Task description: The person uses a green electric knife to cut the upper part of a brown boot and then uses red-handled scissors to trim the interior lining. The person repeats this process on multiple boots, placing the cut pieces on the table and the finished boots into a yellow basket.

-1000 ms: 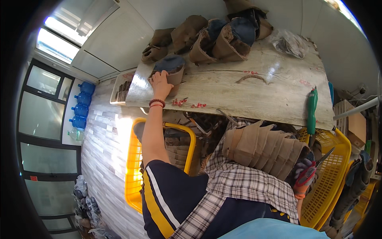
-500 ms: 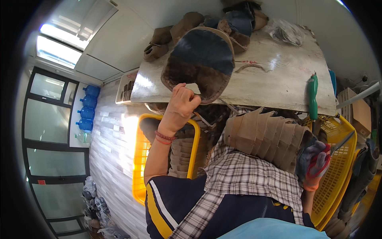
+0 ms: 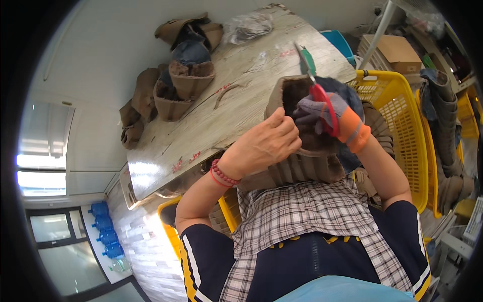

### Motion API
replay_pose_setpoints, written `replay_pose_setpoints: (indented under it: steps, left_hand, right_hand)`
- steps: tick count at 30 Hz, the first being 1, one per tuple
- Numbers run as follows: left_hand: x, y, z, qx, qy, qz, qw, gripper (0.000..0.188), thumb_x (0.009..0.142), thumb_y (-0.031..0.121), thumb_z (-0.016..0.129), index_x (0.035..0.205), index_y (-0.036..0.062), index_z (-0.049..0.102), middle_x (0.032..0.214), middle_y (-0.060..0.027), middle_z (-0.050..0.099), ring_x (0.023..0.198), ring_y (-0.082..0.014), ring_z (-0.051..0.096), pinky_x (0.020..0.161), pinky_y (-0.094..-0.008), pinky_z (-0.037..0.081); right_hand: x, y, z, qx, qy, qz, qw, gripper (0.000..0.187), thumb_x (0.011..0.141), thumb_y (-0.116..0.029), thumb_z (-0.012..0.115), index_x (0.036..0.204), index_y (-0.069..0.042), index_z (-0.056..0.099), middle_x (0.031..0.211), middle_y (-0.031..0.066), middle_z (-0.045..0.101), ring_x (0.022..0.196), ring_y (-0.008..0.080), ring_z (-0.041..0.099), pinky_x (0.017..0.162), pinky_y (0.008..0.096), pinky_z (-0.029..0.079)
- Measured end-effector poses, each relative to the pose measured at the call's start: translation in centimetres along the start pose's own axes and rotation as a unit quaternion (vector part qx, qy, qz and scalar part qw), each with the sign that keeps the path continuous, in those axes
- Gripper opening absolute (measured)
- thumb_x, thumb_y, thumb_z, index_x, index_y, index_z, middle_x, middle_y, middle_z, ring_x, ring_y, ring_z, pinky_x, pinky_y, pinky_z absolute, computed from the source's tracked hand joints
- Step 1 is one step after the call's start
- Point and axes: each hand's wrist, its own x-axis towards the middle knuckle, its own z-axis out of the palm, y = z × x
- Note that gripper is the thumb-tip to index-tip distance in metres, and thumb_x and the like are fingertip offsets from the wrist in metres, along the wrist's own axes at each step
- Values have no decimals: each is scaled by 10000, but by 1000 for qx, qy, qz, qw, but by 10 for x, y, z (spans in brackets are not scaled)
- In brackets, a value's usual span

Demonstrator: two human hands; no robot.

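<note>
A brown piece with a dark fur lining (image 3: pixel 286 86) stands up at the table's near right edge, probably a boot upper. Bare, with a red bead bracelet, my left hand (image 3: pixel 266 141) pinches its near edge. My right hand (image 3: pixel 339 118), in a grey and orange glove, is closed on red-handled scissors (image 3: pixel 320 93) and overlaps the piece; their blades point up and away. Behind the blades lies a green-handled tool (image 3: pixel 308 61). Below my hands, a row of stacked brown pieces (image 3: pixel 289 173) rests by my plaid apron (image 3: pixel 302 206).
Further fur-lined pieces (image 3: pixel 188 78) lie on the worn table (image 3: pixel 251 90), with a clear plastic bag (image 3: pixel 249 26) at its back. A yellow basket (image 3: pixel 402 121) stands on the right, another (image 3: pixel 229 214) under the table at left. A cardboard box (image 3: pixel 397 50) sits far right.
My left hand has moved right and nearer with the fur-lined piece, away from the table's left part. The right hand has come up with the scissors from beside the basket to the piece.
</note>
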Motion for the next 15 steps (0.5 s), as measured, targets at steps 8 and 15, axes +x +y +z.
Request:
replay_pose_setpoints:
  steps: [8,15]
  left_hand:
    - [29,26,28,-38,88,83,992,218,740,181,581,936,87,583,984,-23,546,996,-166,514,908,-301,406]
    - [9,52,45,-43,277,35,959,209,792,194,560,973,89,567,975,-17,507,927,-158,492,831,-310,431]
  right_hand:
    - [10,35,3,63,35,73,995,237,845,-253,693,907,-40,608,739,-7,578,688,73,510,595,246,437]
    - [-4,3,-20,-210,66,-193,956,223,810,-183,706,893,-21,579,667,-18,514,603,71,451,532,252,399]
